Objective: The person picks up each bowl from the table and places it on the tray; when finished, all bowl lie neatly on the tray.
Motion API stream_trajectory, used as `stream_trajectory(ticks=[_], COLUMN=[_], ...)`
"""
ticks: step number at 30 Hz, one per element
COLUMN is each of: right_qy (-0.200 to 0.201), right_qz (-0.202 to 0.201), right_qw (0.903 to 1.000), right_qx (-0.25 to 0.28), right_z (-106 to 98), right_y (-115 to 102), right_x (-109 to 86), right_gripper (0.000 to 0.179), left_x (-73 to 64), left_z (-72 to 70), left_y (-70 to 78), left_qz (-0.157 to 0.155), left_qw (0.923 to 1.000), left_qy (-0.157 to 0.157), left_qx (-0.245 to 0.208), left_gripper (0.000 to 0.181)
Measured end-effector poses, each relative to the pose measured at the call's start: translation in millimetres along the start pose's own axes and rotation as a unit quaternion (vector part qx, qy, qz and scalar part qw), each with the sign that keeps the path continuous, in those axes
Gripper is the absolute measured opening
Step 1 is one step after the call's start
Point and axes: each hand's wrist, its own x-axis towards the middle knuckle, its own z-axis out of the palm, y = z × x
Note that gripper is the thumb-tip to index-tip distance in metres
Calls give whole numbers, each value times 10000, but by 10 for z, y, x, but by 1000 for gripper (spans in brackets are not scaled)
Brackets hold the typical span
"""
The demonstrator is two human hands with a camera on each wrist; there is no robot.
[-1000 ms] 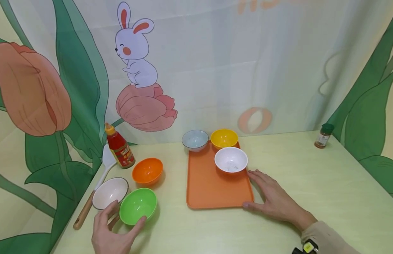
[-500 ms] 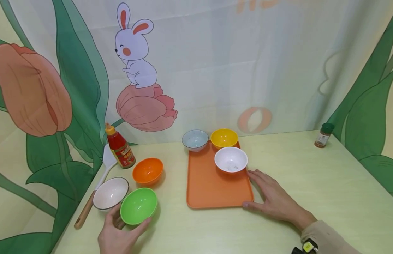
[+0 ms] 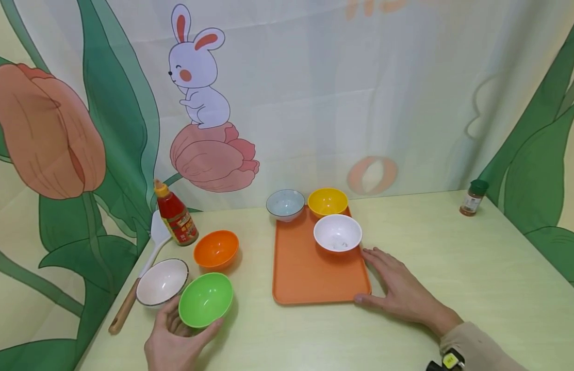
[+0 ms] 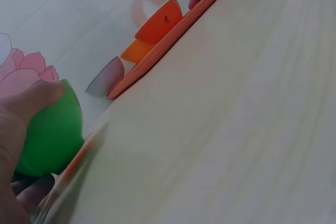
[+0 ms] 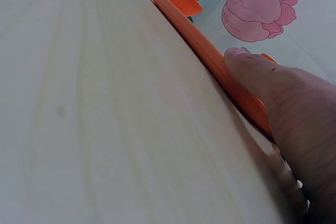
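Note:
My left hand grips a green bowl, its thumb on the near right side and its fingers at the left. In the left wrist view the green bowl is seen from the side; I cannot tell whether its base touches the table. My right hand touches an orange tray at its near right corner, with thumb at the front edge and fingers along the right side. On the tray stands a bowl, white inside and orange outside. A yellow bowl and a pale blue bowl are at the tray's far end.
Left of the tray stand an orange bowl, a white bowl with a dark rim and a red sauce bottle. A spatula lies along the left. A spice jar stands far right. A printed curtain hangs behind.
The left hand has closed in on the green bowl and shifted it slightly right and away from the white bowl. The right hand and the tray have not moved.

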Motion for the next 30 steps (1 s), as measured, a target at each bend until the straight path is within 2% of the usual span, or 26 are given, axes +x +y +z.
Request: stream_trajectory(ticks=[5,12,16,23,30], right_qy=[-21,33,29,10,2], right_qz=[51,-41,-74,-52,-37], right_qw=[10000,10000,10000,10000,10000], right_qx=[-25,-31,-27,35,34], right_z=[-14,-23,-25,-10,10], right_y=[-1,6,2,1,17], right_x=[-8,2,13,14,-6], right_gripper=[117,115,116,116,115], left_x=[-31,-35,5,135,254], left_z=[12,48,110,294,531], left_y=[62,189,276,457,635], left_qz=[129,589,868,1323,1710], left_qw=[9997,9943,9900,9760,9630], left_qy=[-67,-217,-359,-874,-1248], left_qx=[-191,-867,-1051,-1491,-1670], left_gripper=[123,114,109,102,101])
